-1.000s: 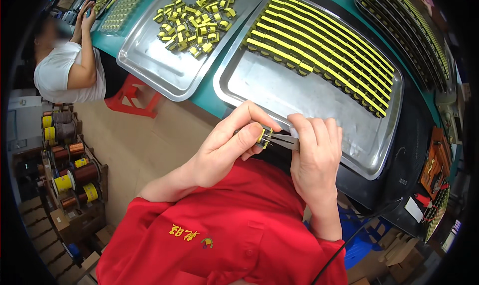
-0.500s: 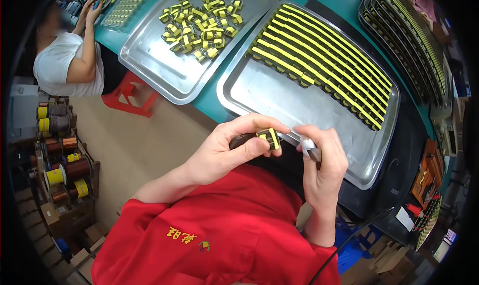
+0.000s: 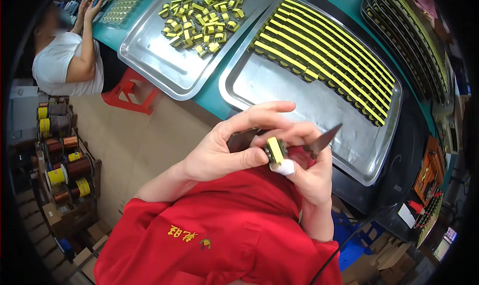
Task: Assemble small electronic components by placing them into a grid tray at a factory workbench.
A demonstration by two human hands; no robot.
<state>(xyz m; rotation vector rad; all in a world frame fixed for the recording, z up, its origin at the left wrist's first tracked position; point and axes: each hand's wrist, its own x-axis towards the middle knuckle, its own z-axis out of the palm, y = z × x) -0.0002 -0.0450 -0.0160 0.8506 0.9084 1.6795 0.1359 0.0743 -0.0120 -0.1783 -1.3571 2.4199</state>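
In front of my red shirt, both hands meet around a small transformer (image 3: 274,150) wrapped in yellow tape. The thumb of my left hand (image 3: 212,148) presses its left side, and that hand's index finger stretches out above. A dark flat piece (image 3: 242,139) is tucked in the left palm; its kind cannot be made out. My right hand (image 3: 315,180) is closed, a pointed dark blade (image 3: 327,138) sticking out between its fingers. White wrapping (image 3: 284,167) covers the right thumb tip, which touches the transformer's lower end. Fingers behind the transformer are partly hidden.
Ahead, a metal tray (image 3: 239,85) bears neat rows of yellow-taped transformers. Another tray (image 3: 149,60) to its left has a loose heap. Stacked full trays (image 3: 404,45) stand far right. A co-worker (image 3: 67,60) sits far left by a red stool (image 3: 130,93); wire spools (image 3: 70,173) stand below.
My right hand has moved left to the transformer and its blade now points up and right. The transformer has been turned, and my left index finger has lifted off it.
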